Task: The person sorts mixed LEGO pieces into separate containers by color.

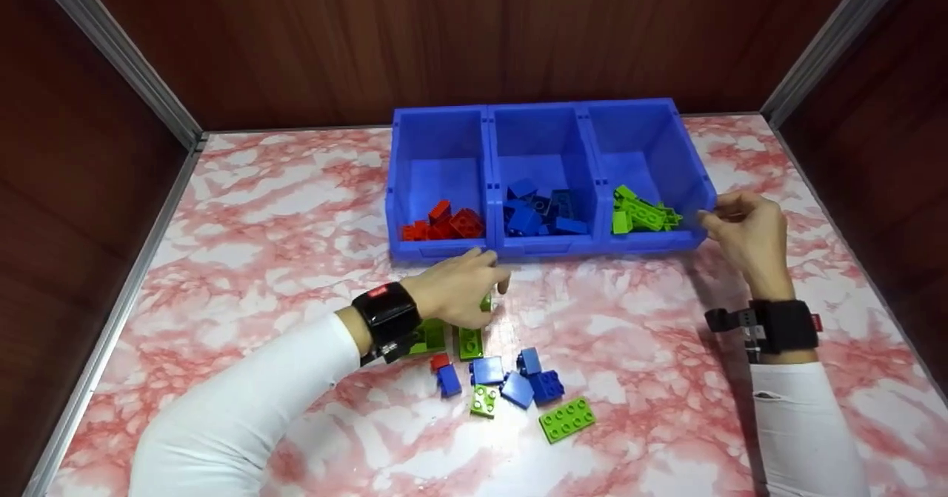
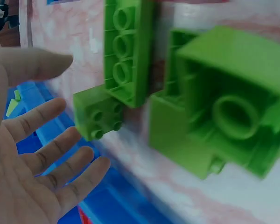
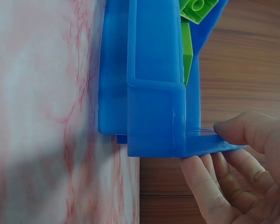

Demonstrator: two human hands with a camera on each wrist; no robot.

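My left hand (image 1: pixel 459 286) is over the table just in front of the blue three-compartment bin (image 1: pixel 552 247). In the left wrist view its fingers (image 2: pixel 60 144) are extended and hold nothing. Close to the fingertips is a small green building brick (image 2: pixel 91 116), with a long green brick (image 2: pixel 142 56) and a hollow-side-up green brick (image 2: pixel 238 84) nearby. My right hand (image 1: pixel 752 238) pinches the bin's front right side wall, thumb on the inner face and fingers outside, as the right wrist view shows. Part of the green bricks is hidden under my left hand in the head view.
Red bricks (image 1: pixel 444 224) lie in the left compartment, blue bricks (image 1: pixel 526 219) in the middle, green bricks (image 1: pixel 644 213) in the right. Nearer on the marbled table (image 1: pixel 652 408) are loose blue bricks (image 1: pixel 517 389), a small red brick (image 1: pixel 440 361) and a green eight-stud brick (image 1: pixel 567 419).
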